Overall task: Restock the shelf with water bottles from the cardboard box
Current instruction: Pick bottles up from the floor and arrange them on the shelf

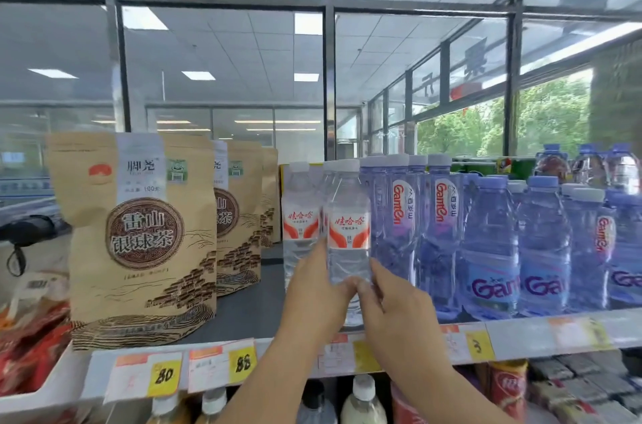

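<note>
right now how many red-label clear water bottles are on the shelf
3 visible: the front bottle between both hands, one to its left, and one mostly hidden between them. More may stand behind.

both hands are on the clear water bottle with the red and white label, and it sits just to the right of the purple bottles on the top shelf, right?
Not quite. Both the left hand and the right hand are on the clear water bottle, but the head view shows it just to the left of the purple bottles, between them and the tea bags, on the top shelf.
</note>
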{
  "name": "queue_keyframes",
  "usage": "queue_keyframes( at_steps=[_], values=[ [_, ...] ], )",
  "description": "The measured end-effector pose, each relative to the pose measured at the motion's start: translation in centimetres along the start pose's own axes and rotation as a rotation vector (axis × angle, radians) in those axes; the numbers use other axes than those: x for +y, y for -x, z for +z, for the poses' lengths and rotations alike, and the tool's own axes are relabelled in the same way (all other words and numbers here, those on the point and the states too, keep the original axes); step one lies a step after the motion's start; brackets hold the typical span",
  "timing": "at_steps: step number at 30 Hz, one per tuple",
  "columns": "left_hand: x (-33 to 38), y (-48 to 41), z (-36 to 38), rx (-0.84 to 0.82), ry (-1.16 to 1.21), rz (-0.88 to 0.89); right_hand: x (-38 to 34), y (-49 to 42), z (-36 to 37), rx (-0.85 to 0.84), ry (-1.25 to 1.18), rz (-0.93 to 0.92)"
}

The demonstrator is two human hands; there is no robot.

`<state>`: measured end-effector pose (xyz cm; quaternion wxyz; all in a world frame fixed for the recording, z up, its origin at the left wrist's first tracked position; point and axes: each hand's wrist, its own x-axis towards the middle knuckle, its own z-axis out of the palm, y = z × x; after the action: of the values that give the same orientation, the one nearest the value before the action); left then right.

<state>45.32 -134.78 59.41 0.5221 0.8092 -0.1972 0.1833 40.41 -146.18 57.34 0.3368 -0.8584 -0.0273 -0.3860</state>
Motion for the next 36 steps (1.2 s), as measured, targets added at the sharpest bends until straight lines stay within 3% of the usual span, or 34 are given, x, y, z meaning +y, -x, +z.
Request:
queue_keyframes(
  at_steps=[3,6,8,11,14,21,28,36],
  values=[
    [0.4,0.4,-0.6,0.013,-0.058,0.032,0.2,0.2,-0.1,0.023,-0.004,-0.019],
    [0.5,0.1,-2.9,0.253,-0.106,0.132,0.1,0.7,-0.5,0.059,-0.059,-0.018],
    [-0.5,-1.5,-4.6,0.353,-0.097,0.071,0.1,0.6,-0.2,0.066,-0.068,-0.016],
    [-1.7,-3.8,-5.8,0.104,0.178,-0.17,0.1,0.5,0.5,0.093,-0.098,0.004],
    [-3.1,-4.7,-4.8,-0.056,0.277,-0.199,0.3,0.6,0.9,0.133,-0.118,0.038],
    [-3.2,-4.2,-4.7,0.043,0.241,-0.142,0.4,0.1,0.8,0.129,-0.06,0.009],
    [-2.0,-1.8,-5.4,0.035,0.179,-0.12,-0.3,-0.2,0.9,0.113,0.139,-0.067],
    [-1.5,-0.5,-6.0,0.015,0.131,-0.07,-0.5,-0.5,0.5,0.068,0.117,-0.058]
  ],
)
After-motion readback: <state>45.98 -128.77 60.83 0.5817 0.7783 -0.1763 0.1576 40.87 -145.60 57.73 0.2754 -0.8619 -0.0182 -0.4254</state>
